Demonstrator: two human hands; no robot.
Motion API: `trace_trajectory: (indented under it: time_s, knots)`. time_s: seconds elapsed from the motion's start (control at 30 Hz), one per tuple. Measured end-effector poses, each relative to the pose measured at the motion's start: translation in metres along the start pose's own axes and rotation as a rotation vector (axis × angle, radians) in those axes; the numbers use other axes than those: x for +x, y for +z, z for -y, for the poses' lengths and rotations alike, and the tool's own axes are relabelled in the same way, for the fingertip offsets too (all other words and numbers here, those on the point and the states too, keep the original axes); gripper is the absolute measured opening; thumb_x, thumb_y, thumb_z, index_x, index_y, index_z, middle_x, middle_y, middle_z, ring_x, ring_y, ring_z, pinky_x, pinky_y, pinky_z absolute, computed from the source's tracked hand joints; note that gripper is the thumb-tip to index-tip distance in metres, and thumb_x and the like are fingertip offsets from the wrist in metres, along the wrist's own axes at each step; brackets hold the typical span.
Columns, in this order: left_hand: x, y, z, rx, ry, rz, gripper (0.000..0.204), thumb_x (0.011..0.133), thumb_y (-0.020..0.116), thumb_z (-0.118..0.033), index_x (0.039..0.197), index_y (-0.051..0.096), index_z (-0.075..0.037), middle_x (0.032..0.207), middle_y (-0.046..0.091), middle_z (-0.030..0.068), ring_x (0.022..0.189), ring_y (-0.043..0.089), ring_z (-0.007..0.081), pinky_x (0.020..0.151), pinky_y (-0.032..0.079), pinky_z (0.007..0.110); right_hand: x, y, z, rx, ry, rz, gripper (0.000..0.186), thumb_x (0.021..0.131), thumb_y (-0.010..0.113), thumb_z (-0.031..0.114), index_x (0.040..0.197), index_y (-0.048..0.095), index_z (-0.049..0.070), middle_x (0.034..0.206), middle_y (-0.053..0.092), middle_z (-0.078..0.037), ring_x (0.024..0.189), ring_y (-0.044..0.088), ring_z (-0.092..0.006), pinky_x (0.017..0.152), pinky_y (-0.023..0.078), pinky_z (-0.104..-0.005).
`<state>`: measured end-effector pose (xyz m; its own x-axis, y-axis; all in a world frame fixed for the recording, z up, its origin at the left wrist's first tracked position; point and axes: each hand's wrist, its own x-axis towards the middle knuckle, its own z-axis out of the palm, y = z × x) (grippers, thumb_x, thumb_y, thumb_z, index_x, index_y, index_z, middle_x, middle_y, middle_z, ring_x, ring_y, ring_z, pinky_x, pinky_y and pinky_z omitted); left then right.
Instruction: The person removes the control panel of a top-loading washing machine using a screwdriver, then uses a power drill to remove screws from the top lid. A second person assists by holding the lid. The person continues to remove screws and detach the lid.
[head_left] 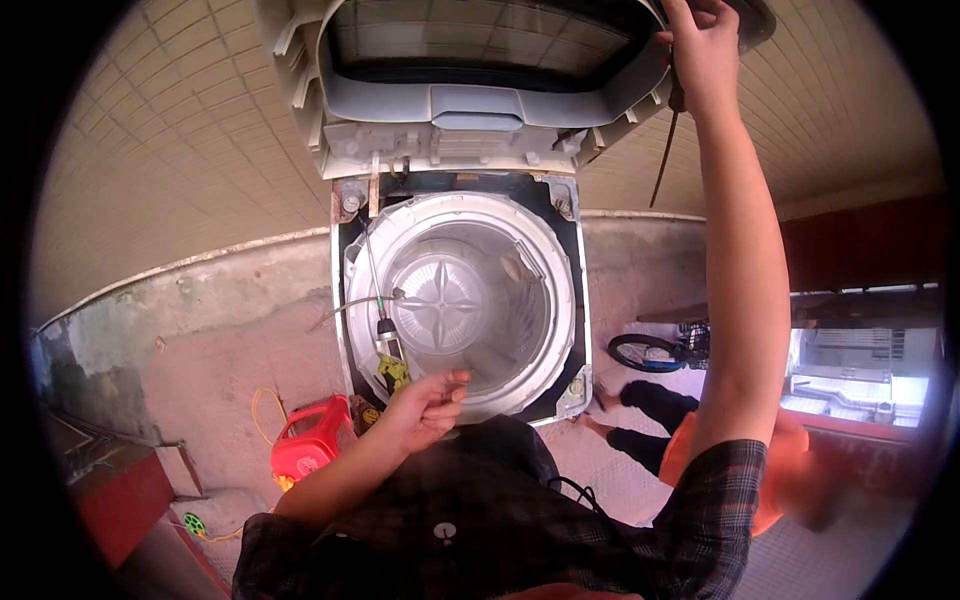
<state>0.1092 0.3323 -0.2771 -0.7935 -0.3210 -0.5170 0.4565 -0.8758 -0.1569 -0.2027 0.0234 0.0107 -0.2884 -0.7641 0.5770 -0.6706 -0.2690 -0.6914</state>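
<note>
1. The round white plastic washing tub (560, 310) is open; a thin metal rod (374, 275) crosses its left rim.
2. Beyond the tub, to the right, the right hand (707, 55) grasps a dark long-shafted screwdriver (665, 155).
3. Near the tub's left front rim, the left hand (425, 412) is half-curled; whether it holds something, I cannot tell.
4. Left of the tub is a red plastic container (306, 455); right, a person in orange (790, 440).
</note>
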Motion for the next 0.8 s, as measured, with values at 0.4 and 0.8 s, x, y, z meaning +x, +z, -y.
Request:
trace_trajectory:
  time_s: [0.4,0.8]
  knots:
    - [-0.045,0.008,-0.035,0.483,0.168,0.148,0.030,0.102,0.049,-0.022,0.106,0.062,0.004,0.067,0.041,-0.0067,0.051,0.028,0.0040,0.046,0.020,0.024,0.005,0.031,0.026,-0.219,0.051,-0.161,0.074,0.091,0.075,0.049,0.129,0.050,-0.010,0.102,0.069,-0.022,0.066,0.065,-0.0230,0.062,0.056,-0.0362]
    - [-0.074,-0.008,-0.054,0.733,0.405,-0.194,0.031,0.107,0.056,-0.028,0.104,0.069,0.000,0.064,0.035,-0.0105,0.053,0.028,0.0011,0.048,0.020,0.023,-0.004,0.044,0.034,-0.156,0.105,-0.171,0.073,0.093,0.074,0.044,0.134,0.045,-0.009,0.100,0.066,-0.020,0.060,0.063,-0.0209,0.057,0.053,-0.0343]
